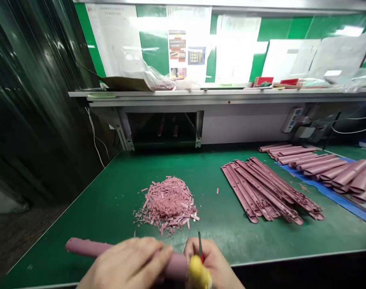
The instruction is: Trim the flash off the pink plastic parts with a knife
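My left hand [129, 261] is wrapped over a long, curved pink plastic strip [88, 247] near the front edge of the bench. The strip runs left to right, its rounded end sticking out past my fingers on the left. At the strip's right end, my right hand [214, 263] is closed on a small knife [200, 243] whose thin dark blade points up above a red part. Something yellow [198, 271] shows at my right fingers; I cannot tell whether it is a finger cover. Beyond my hands lies a heap of pink shavings and offcuts [167, 202].
Flat pink strips [261, 188] are piled right of the heap. Farther right, several curved pink pieces [330, 166] lie on a blue sheet [354, 204]. A shelf [219, 95] spans the back of the green bench [89, 208], with a power strip [292, 119] beneath.
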A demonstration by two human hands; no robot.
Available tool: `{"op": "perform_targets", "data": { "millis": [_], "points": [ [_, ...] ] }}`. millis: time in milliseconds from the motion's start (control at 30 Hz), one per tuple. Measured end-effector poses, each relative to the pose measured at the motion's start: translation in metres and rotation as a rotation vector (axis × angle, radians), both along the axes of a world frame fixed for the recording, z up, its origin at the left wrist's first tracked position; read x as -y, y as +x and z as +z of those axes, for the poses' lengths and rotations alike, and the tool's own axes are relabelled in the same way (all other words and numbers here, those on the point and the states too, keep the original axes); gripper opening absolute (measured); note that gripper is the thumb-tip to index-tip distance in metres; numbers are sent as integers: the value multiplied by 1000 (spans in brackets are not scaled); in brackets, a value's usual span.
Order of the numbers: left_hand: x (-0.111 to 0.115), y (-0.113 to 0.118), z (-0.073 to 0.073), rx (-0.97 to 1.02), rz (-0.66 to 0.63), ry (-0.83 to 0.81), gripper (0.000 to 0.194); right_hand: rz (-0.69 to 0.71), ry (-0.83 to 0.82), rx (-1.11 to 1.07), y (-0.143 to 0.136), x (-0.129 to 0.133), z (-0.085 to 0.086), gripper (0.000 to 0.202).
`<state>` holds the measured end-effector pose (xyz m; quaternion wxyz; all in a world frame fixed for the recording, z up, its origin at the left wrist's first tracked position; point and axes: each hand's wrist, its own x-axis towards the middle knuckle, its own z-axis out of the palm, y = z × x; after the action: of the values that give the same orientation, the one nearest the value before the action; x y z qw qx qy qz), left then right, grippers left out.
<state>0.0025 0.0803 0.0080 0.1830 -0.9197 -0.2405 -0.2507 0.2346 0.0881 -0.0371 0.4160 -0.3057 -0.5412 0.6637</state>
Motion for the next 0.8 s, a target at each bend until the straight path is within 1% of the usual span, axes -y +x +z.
{"op": "perform_targets", "data": {
  "millis": [33,100,167,200,267,300,367,400,467,567,667,800],
  "points": [
    [-1,-4,9,-8,8,-47,40,-25,55,29,2,1,1,61],
    [-5,-12,22,-44,37,-121,43,-61,206,158,10,4,6,54],
    [-8,-17,30,-123,56,-152,46,-76,466,331,17,5,13,45],
    [-9,-17,34,-164,55,-153,47,-92,624,422,18,4,15,45],
    [-10,-15,40,-237,29,-154,47,-140,920,594,15,1,19,55],
    [-10,-13,43,-265,20,-156,48,-174,1025,674,12,-2,20,60],
    [-10,-8,49,-302,19,-152,49,-239,1160,810,5,-8,21,63],
    [-10,-6,52,-313,18,-145,49,-247,1204,847,3,-10,21,61],
    [-10,-3,56,-323,1,-136,49,-221,1257,877,2,-13,23,59],
    [-6,-2,56,-296,-27,-132,45,-192,1294,858,5,-12,24,56],
    [2,-3,45,-201,19,-159,45,-230,1308,842,10,-9,23,51],
    [14,-1,22,-30,62,-237,52,-282,1308,851,11,-5,21,50]
  ]
}}
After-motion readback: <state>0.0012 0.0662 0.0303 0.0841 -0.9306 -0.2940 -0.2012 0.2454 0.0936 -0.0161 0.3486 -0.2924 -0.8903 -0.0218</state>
